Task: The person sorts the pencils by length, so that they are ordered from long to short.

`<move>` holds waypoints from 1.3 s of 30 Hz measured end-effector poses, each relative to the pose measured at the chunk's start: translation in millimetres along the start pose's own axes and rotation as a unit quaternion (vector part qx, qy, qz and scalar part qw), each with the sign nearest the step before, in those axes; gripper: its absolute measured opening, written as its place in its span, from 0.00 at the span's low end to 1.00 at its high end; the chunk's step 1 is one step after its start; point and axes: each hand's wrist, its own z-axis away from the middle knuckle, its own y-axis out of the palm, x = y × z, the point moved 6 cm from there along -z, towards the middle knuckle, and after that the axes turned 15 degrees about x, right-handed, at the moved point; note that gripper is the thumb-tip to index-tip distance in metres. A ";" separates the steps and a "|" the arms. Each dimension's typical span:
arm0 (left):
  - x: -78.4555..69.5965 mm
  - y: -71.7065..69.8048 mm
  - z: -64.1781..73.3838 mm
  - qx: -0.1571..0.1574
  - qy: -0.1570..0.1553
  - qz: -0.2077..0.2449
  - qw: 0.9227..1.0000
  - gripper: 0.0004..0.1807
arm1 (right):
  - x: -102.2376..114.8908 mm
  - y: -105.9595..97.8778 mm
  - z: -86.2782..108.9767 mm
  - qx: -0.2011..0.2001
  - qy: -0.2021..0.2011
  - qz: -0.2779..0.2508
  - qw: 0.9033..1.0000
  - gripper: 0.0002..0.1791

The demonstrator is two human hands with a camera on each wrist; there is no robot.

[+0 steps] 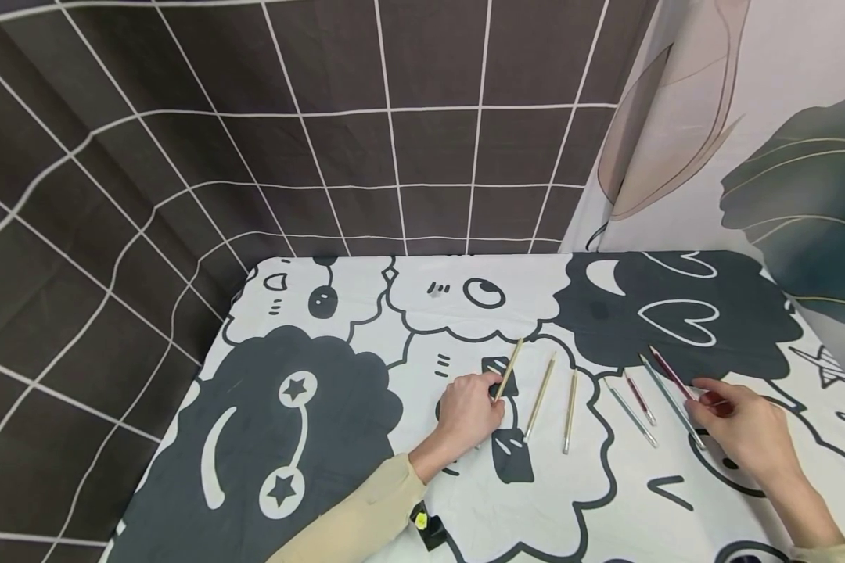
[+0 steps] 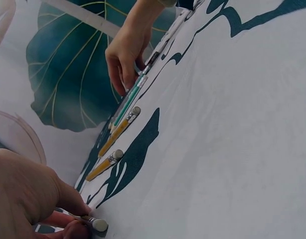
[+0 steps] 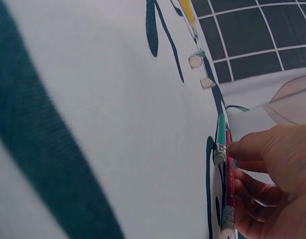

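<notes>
In the head view my left hand (image 1: 465, 410) pinches a yellow pencil (image 1: 510, 367) between thumb and fingers. A short bit of what may be another pencil shows beside those fingers; the rest is hidden. From the left wrist view, a white eraser end (image 2: 99, 225) sticks out by the thumb. My right hand (image 1: 746, 430) grips a red pencil (image 1: 669, 371), its thumb and fingers around the shaft, with its eraser end low in the right wrist view. Right beside it lies a green pencil (image 3: 221, 142), near the thumb.
Between the hands lie two yellow pencils (image 1: 539, 399), a short red pencil (image 1: 639, 397) and a pale green pencil (image 1: 631, 414). The cartoon-print cloth (image 1: 535, 516) covers the surface. Dark grid fabric (image 1: 345, 148) hangs behind, and a leaf-print curtain (image 1: 803, 203) hangs at right.
</notes>
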 end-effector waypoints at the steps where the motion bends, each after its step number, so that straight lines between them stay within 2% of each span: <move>1: 0.4 -0.5 0.2 -0.001 0.000 0.001 1.000 0.15 | 1.0 0.3 -0.9 0.001 -0.001 -0.001 1.000 0.17; 10: 4.4 -4.1 3.7 -0.010 -0.017 0.005 1.000 0.14 | 7.1 2.8 -4.9 0.016 -0.002 -0.008 1.000 0.16; 17: 5.2 -3.3 -0.3 0.014 -0.030 0.036 0.999 0.15 | 2.7 2.0 -1.9 0.010 0.002 -0.007 1.000 0.16; 26: 7.3 -5.4 -4.1 0.044 -0.057 0.033 0.997 0.15 | 4.6 0.0 -1.4 0.012 0.004 -0.012 1.000 0.15; 32: 9.9 -5.7 -5.6 0.051 -0.076 0.042 0.995 0.12 | 3.5 -0.3 -1.5 0.012 0.005 -0.014 1.000 0.13; 39: 9.2 -5.1 -8.2 0.059 -0.090 0.026 0.994 0.10 | -0.7 -0.5 -1.4 0.019 0.015 -0.010 1.000 0.11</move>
